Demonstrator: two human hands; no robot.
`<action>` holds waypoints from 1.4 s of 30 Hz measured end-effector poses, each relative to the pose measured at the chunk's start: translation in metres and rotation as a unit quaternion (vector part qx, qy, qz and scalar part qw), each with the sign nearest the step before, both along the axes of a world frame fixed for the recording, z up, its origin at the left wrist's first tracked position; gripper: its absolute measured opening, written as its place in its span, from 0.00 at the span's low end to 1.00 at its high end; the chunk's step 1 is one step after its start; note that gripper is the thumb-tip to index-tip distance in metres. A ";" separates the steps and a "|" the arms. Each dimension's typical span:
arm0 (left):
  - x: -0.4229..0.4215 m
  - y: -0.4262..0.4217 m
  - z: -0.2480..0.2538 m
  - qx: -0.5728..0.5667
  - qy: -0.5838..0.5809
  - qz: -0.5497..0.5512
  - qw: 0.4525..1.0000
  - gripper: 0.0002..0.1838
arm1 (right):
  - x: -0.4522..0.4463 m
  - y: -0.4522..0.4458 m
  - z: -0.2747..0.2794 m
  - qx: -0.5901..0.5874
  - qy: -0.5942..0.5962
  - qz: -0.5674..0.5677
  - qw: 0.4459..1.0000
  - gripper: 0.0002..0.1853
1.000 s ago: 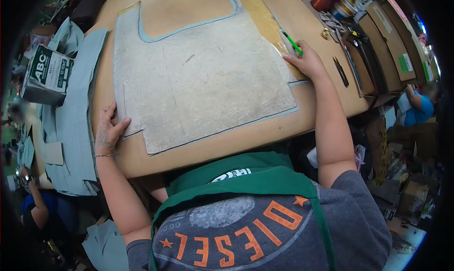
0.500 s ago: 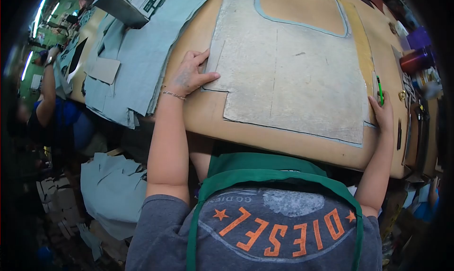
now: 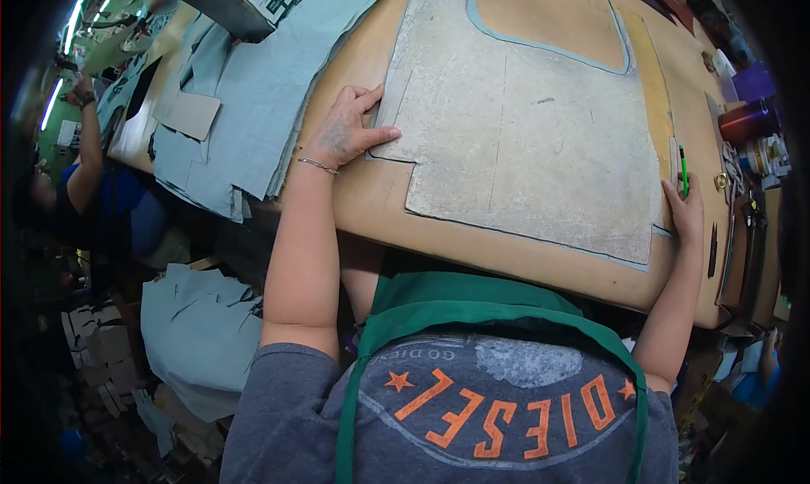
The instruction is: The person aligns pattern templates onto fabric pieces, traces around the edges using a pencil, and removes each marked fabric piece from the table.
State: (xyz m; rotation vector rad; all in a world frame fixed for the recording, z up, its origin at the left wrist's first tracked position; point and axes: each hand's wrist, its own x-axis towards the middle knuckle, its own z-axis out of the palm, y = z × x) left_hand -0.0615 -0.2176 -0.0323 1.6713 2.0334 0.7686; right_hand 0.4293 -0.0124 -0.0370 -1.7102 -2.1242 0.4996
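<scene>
A large, worn grey-white pattern board [image 3: 540, 146] lies flat on the tan tabletop, with a rounded cut-out at its far side. Pale blue-grey sheet material [image 3: 548, 48] peeks out along several of its edges. At the board's left edge is my left hand [image 3: 344, 132], thumb and index finger apart, the thumb lying on the board's corner and the index tip at its side. On the opposite side, my right hand [image 3: 685, 210] holds a green pencil [image 3: 683, 172] upright while its fingers touch the board's right edge. The fingertips there are partly hidden.
Blue-grey sheets [image 3: 266, 104] are stacked at the left, with a metal tin [image 3: 226, 7] on top. A dark red cup [image 3: 747, 119] and a black pen-like tool [image 3: 713, 249] are at the right. Another person's arm [image 3: 89, 151] shows far left. Scraps [image 3: 198, 340] hang below.
The view has shifted slightly, so the board and table appear a little further right and lower. Both hands keep their places at the board's edges. The other person's arm at far left has moved.
</scene>
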 end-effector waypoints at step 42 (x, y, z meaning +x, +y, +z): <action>0.001 -0.003 -0.003 -0.011 -0.085 -0.029 0.996 0.36 | -0.001 -0.013 0.015 -0.055 0.005 0.012 0.998 0.28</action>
